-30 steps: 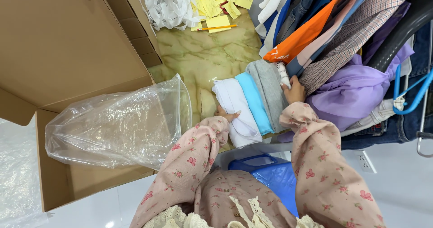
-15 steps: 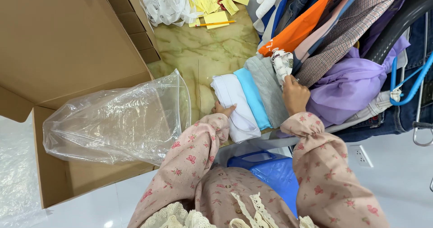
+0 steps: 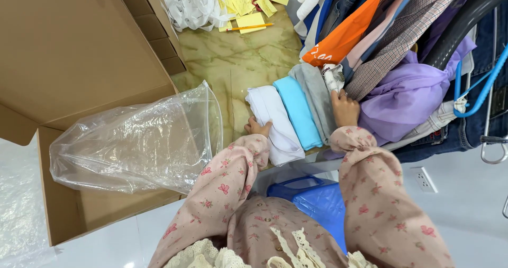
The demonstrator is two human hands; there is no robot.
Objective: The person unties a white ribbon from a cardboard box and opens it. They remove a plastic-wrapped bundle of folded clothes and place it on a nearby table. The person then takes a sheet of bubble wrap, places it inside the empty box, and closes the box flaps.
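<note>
Marbled table (image 3: 248, 56): left hand (image 3: 257, 127) and right hand (image 3: 345, 108) clasp the folded stack (image 3: 296, 114) at its near edge; plastic bag (image 3: 137, 141) lies empty.

A clothing packing workroom: hanging garments (image 3: 381, 29) beyond the fingers, open cardboard box (image 3: 69, 61) and clear plastic bag (image 3: 132, 141) beside them.

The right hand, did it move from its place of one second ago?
Yes. The right hand moved nearer the person along the grey folded cloth.
</note>
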